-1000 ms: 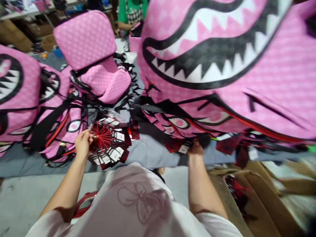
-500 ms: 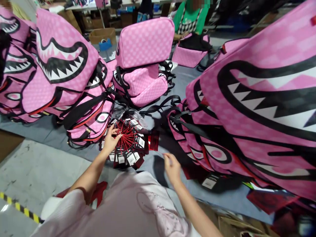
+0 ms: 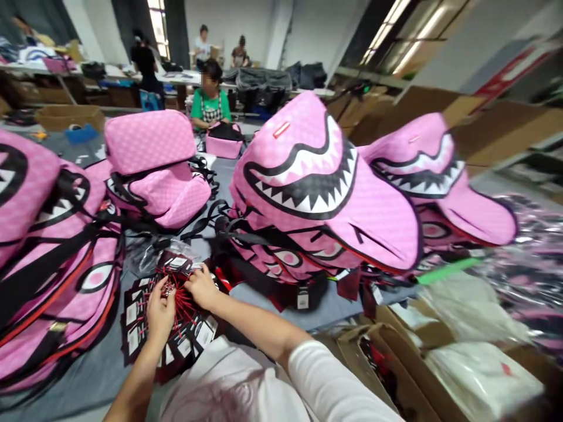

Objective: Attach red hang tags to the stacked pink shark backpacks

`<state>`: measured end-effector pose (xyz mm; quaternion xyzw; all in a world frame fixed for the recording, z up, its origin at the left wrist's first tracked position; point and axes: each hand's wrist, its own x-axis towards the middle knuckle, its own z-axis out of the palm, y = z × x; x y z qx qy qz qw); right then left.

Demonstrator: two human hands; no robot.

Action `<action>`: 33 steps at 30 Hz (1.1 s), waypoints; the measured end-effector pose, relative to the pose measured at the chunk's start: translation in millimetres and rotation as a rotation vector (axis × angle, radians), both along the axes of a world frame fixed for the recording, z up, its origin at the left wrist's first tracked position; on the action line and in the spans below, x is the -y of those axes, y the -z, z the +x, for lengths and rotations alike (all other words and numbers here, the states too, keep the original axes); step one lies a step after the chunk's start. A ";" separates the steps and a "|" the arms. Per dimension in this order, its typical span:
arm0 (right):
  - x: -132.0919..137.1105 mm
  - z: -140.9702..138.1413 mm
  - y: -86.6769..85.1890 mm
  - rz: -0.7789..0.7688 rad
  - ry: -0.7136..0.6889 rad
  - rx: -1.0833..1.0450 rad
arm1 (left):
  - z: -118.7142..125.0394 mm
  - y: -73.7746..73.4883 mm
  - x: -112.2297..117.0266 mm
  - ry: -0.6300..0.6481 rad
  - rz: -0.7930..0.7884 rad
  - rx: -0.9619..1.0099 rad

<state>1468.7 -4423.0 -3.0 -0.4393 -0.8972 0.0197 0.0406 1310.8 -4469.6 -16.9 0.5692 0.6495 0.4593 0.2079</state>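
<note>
A fan of black and dark red hang tags (image 3: 204,334) with white labels lies on the grey-covered table, their red strings (image 3: 182,305) gathered in the middle. My left hand (image 3: 161,310) pinches the gathered string ends, where small metal bits show. At the upper right of the fan, my right hand (image 3: 204,288) is closed, fingertips bent down among the tags and strings. What those fingertips hold is hidden. A crumpled clear plastic bag (image 3: 145,255) lies just behind the tags.
Pink shark-mouth backpacks (image 3: 303,170) stand in piles right and left, with another pink stack (image 3: 149,143) behind. Open cardboard boxes (image 3: 396,363) and white plastic bags (image 3: 484,375) are at the lower right. Across the table sits a person in green (image 3: 224,105).
My view has swung to the right and up. My right hand, apart from the tags before, has come in to the fan. My left hand stays on the gathered strings.
</note>
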 end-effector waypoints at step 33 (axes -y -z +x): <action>116.6 114.2 -32.9 -0.042 0.758 -0.723 | 104.3 -36.6 21.7 0.357 0.054 0.009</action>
